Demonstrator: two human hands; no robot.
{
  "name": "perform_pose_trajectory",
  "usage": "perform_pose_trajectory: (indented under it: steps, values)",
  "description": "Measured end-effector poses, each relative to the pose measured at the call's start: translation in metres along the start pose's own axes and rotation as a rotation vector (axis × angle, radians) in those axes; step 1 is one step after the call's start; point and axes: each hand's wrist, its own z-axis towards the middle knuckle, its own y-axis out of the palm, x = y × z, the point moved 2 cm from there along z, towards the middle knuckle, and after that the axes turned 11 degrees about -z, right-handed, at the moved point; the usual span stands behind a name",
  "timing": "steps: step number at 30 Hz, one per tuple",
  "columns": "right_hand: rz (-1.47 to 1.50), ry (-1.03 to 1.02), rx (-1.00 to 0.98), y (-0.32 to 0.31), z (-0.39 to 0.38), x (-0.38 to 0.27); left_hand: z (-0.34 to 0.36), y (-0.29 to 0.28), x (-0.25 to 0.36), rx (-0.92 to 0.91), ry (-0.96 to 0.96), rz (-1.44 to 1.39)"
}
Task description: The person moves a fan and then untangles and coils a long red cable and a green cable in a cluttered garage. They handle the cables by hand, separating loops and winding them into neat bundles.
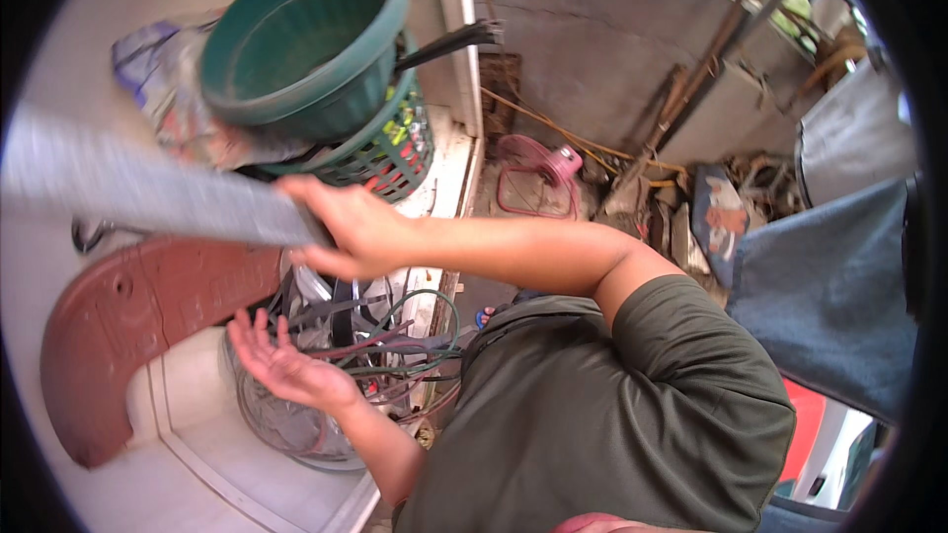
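Observation:
My right hand (351, 229) is closed round the end of a long, flat grey bar (168, 188), blurred by motion, which reaches out to the left edge. Below it my left hand (286, 365) is palm up with fingers spread, holding nothing. Behind and beneath the left hand lies a heap of cables (395, 345) with clear plastic. A curved reddish-brown moulded panel (109, 296) leans by the light wall, partly hidden under the bar. Beyond the right hand, a large green pot (306, 49) sits tilted on a green lattice basket (405, 143) with things in it.
A crumpled plastic bag (183, 89) is left of the pot. Dark sticks (449, 44) jut from the basket. On the floor stand pink fan parts (538, 173) and piled debris (681, 227). Blue cloth (829, 286) hangs at the right. Poles (711, 59) lean on the grey wall.

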Motion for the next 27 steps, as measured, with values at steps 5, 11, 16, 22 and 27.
perform_pose_trajectory:
  steps: [5, 11, 16, 22, 27]
  values:
    - [-0.062, 0.014, -0.36, -0.029, -0.125, 0.032, -0.02, 0.037, -0.027, -0.199, -0.182, -0.12]
    - [-0.384, 0.195, -0.29, -0.104, -0.21, 0.055, -0.1, 0.13, -0.046, -0.284, -0.38, -0.285]
    - [-0.565, 0.655, -0.096, -0.191, -0.239, 0.048, -0.121, 0.236, -0.044, -0.683, -0.306, -0.29]
    - [-0.588, 0.715, 0.228, -0.337, -0.244, 0.088, -0.107, 0.392, -0.022, -1.06, -0.331, -0.515]
    - [-0.539, 0.828, 0.419, -0.451, -0.216, 0.132, -0.112, 0.434, -0.067, -1.123, -0.416, -0.345]
